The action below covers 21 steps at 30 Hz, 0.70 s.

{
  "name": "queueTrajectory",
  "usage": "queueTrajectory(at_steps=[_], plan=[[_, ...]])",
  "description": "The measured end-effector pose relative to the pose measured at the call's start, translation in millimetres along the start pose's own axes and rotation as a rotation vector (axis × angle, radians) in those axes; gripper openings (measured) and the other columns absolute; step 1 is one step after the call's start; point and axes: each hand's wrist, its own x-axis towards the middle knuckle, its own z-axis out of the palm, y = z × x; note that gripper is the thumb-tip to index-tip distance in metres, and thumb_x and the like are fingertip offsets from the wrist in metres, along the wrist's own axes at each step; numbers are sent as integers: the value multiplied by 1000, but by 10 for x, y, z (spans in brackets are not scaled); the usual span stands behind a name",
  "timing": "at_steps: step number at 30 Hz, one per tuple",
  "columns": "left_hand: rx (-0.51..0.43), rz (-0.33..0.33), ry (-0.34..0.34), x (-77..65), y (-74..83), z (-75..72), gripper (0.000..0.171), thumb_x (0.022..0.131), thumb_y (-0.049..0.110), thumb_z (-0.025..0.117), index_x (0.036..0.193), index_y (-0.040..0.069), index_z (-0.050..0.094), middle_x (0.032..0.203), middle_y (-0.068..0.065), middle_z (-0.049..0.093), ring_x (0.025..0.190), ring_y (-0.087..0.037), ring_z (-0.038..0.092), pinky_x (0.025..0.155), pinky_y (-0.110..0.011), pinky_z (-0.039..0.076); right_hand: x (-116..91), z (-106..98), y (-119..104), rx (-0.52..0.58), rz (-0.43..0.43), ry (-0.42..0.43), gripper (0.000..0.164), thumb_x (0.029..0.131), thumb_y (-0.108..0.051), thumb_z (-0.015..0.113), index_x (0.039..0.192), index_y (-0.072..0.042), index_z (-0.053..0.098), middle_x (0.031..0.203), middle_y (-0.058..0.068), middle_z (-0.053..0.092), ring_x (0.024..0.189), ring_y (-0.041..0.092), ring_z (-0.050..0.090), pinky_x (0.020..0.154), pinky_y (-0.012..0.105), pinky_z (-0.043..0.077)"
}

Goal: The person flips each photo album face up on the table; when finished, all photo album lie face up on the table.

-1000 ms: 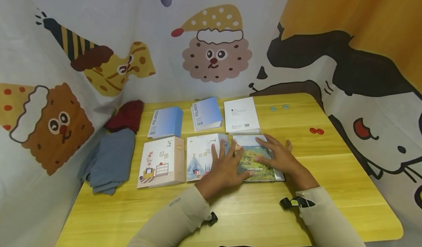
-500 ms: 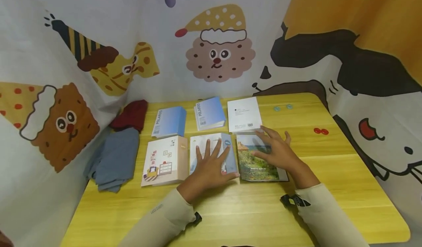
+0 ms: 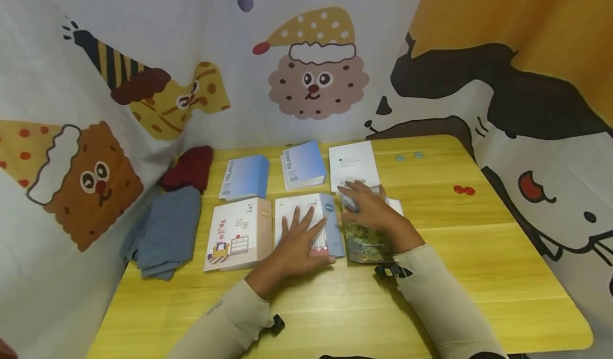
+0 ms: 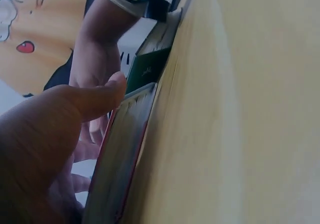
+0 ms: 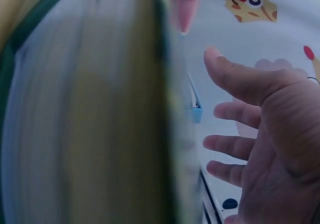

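Note:
Two rows of small photo albums lie on the yellow wooden table. My left hand (image 3: 297, 250) rests with fingers spread on the front-middle album (image 3: 334, 226), white with a blue spine; in the left wrist view my thumb touches this album's edge (image 4: 122, 149). My right hand (image 3: 373, 210) is over the upper part of the front-right album (image 3: 367, 246), which has a garden picture. Its fingertips reach the near edge of the white album (image 3: 354, 162) behind. In the right wrist view, that hand's relaxed fingers (image 5: 235, 146) hold nothing; contact cannot be told.
An album with a furniture drawing (image 3: 234, 236) lies front left. Two blue albums (image 3: 244, 175) stand in the back row. Folded grey-blue cloth (image 3: 170, 226) and a dark red cloth (image 3: 189, 167) lie at left. Red (image 3: 463, 190) and teal round pieces (image 3: 409, 157) lie at right.
My left hand has moved left from the gap between the front albums onto the middle one. My right hand has shifted left and away from me, off the garden album's right edge.

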Motion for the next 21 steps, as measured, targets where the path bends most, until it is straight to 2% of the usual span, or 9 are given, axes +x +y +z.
queueTrajectory(at_steps=[6,12,16,21], plan=[[9,7,57,-23,-24,93,99,94,76,67,172,24,37,184,-16,13,170,-50,0,131,-79,0,126,128,-12,-2,-7,-7,80,100,-45,79,167,-16,47,178,18,34,170,47,16,120,90,-13],[44,-1,96,-35,-24,122,100,92,79,66,172,26,38,184,-15,16,170,-49,4,131,-80,3,175,244,-33,-3,-76,-46,78,102,-46,76,168,-19,45,178,15,35,172,46,3,120,85,-24],[79,4,125,-22,-42,148,99,91,79,68,171,28,39,183,-15,19,170,-50,8,130,-80,8,189,282,-47,-4,-102,-75,76,105,-46,72,170,-22,41,178,13,37,172,43,-1,121,82,-25],[69,7,141,-18,-54,175,99,90,77,72,170,28,42,183,-14,21,170,-49,10,130,-81,9,208,293,-61,-22,-111,-121,76,107,-43,70,171,-19,38,178,14,37,172,41,-1,122,79,-26]])
